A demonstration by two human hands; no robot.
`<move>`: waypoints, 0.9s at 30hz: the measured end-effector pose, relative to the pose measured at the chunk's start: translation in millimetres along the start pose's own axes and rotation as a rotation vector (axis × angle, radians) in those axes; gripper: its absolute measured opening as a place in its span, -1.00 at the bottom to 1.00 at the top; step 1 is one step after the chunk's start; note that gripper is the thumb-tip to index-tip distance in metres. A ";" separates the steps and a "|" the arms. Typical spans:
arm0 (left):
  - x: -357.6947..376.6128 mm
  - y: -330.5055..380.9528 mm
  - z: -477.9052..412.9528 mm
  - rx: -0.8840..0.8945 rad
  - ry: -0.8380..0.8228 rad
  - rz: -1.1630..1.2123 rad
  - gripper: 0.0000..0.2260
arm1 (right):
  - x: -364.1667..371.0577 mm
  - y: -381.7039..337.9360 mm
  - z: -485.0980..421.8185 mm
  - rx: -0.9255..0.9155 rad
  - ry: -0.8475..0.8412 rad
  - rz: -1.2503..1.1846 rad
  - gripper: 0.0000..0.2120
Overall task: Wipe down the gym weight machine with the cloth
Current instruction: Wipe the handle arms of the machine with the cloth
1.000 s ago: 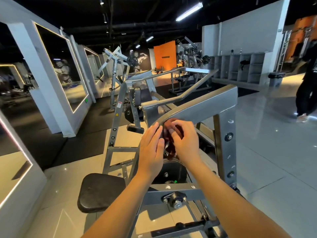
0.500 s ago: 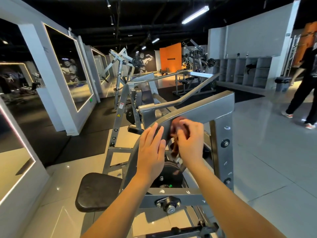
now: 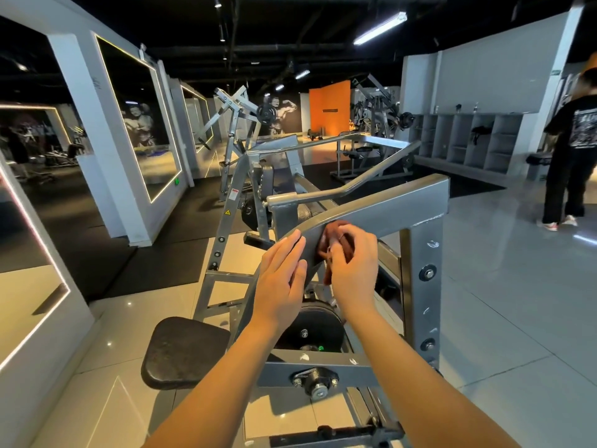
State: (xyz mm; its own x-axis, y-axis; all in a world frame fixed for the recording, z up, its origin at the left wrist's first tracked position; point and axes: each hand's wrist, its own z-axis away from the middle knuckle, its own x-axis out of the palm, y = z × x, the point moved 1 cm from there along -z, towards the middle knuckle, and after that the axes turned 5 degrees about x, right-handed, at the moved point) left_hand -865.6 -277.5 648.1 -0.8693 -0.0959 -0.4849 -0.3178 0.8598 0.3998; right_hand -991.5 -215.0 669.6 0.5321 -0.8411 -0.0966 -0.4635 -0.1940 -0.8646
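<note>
— Fingers (image 3: 353, 242) of the right hand (image 3: 353, 276): curled, bunching the cloth (image 3: 336, 231) and pressing it on metal. The left hand (image 3: 281, 282) has straight fingers laid flat, gripping nothing.

— Where is the cloth from them?

— Under the right fingertips, with a reddish-brown lump showing just above them. It's just right of the left fingertips; I can't tell if they touch.

— Step, and how to do it well?

— Wiping the weight machine (image 3: 219, 250), early on by my guess, since only one spot is covered. Biggest first: do the whole frame in order, not in dabs. The sloping beam (image 3: 387, 208) under both sets of fingers comes first, stroking up and away from the fingertips toward its far corner. Next the post (image 3: 420, 302) right of the right fingers, then the seat pad (image 3: 184, 350) down-left of the left fingers. Spread the cloth flatter; bunched like this it meets little metal. Press evenly and overlap strokes. The left palm looks like a brace, so it should stay off the wiped strip.

— Risk?

— Bolt heads on the post could snag the cloth.

— Pose?

— Both forearms reach forward, nearly parallel, wrists fairly straight. The left hand lies along the beam's near edge, back of the hand facing the camera. The right hand arches over the cloth, thumb hidden.
</note>
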 end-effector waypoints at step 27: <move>-62.2 -101.4 79.3 -0.157 -0.198 0.268 -0.64 | 73.2 9.1 110.8 0.015 -0.157 0.208 -0.81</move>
State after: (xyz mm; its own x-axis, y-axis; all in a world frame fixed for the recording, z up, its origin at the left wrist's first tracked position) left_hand -749.2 -318.9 576.0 -0.8444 0.2345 -0.4817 -0.1561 0.7525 0.6399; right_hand -878.2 -222.4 600.0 0.5304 -0.7735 -0.3470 -0.5645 -0.0169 -0.8252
